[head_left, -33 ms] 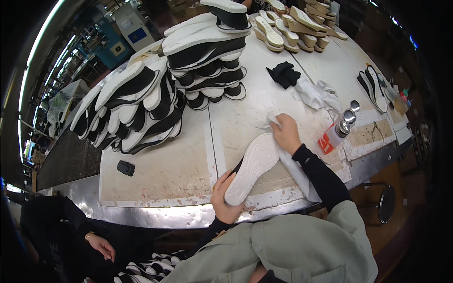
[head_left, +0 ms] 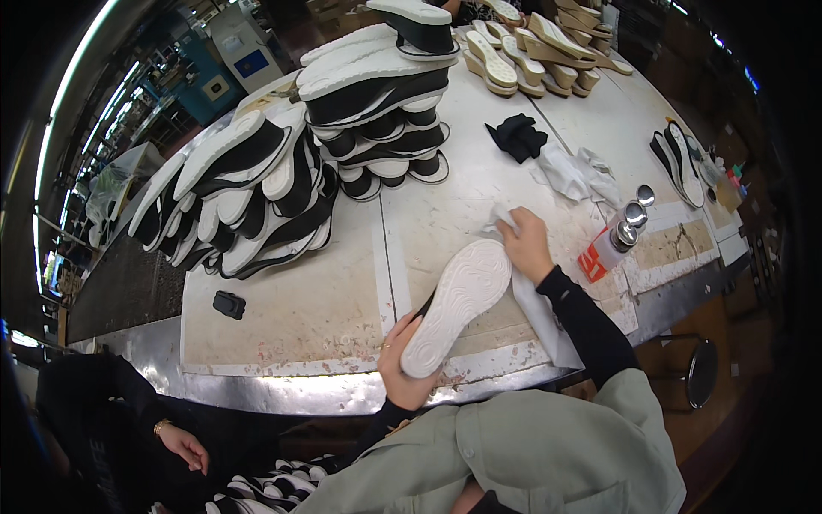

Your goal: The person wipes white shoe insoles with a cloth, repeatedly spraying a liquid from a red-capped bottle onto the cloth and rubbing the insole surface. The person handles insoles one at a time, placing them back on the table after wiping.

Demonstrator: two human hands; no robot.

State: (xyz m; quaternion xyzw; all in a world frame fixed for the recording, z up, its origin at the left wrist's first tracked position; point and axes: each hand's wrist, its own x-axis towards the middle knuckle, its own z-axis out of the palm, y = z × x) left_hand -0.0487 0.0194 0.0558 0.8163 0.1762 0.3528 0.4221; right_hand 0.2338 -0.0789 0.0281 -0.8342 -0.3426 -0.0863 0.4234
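A shoe sole (head_left: 456, 308) with a white, wavy-grooved underside lies tilted over the table's near edge, bottom up. My left hand (head_left: 409, 364) grips its narrower, near end, the thumb along the dark side. At the far end, my right hand (head_left: 527, 244) is closed on a white cloth (head_left: 539, 317); a crumpled tip sticks out past the fingers, and the rest hangs down beside my forearm. The right fingertips are partly hidden by the cloth.
Stacks of black-and-white soles (head_left: 368, 90) rise at the back left. Beige wedge soles (head_left: 531, 56) lie at the far end. A bottle (head_left: 604, 253) with metal-topped containers stands right, near white rags (head_left: 574, 171) and a black cloth (head_left: 516, 137). Another person's hand (head_left: 184, 447) shows lower left.
The sole has turned slightly, its near end shifting a little left and down with my left hand. My right hand and the cloth have moved slightly right.
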